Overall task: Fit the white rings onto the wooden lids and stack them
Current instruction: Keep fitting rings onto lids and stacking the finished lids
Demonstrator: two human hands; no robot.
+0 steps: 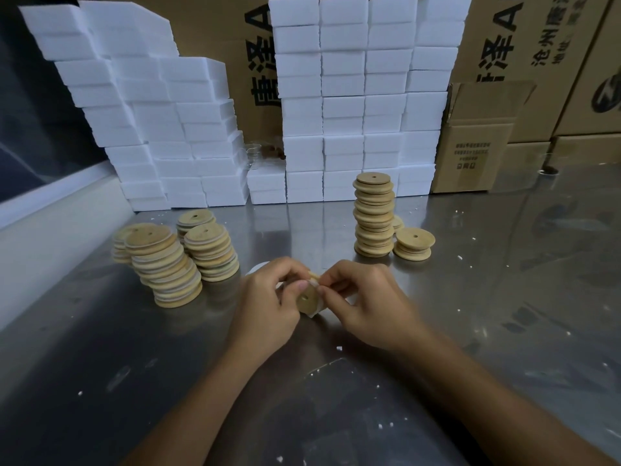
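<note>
- Both forearms reach in over the table (pixel 100 364), meeting at one wooden lid (pixel 306 299) held on edge just above it.
- Left hand (pixel 268 304) curls its fingers (pixel 299 285) round the lid's near-left rim; right hand (pixel 366 297) pinches the white ring (pixel 314 281) against the lid's upper edge, apparently mid-fitting.
- Left of the lid stand the leaning stacks (pixel 174 260), which look ringed; right of it, beyond the right hand, the tall stack (pixel 373 215) looks bare.
- Risk: the ring may seat unevenly or snap off if stretched from one side only.
- Risk: adding this lid to the leaning stacks could topple them.
</note>
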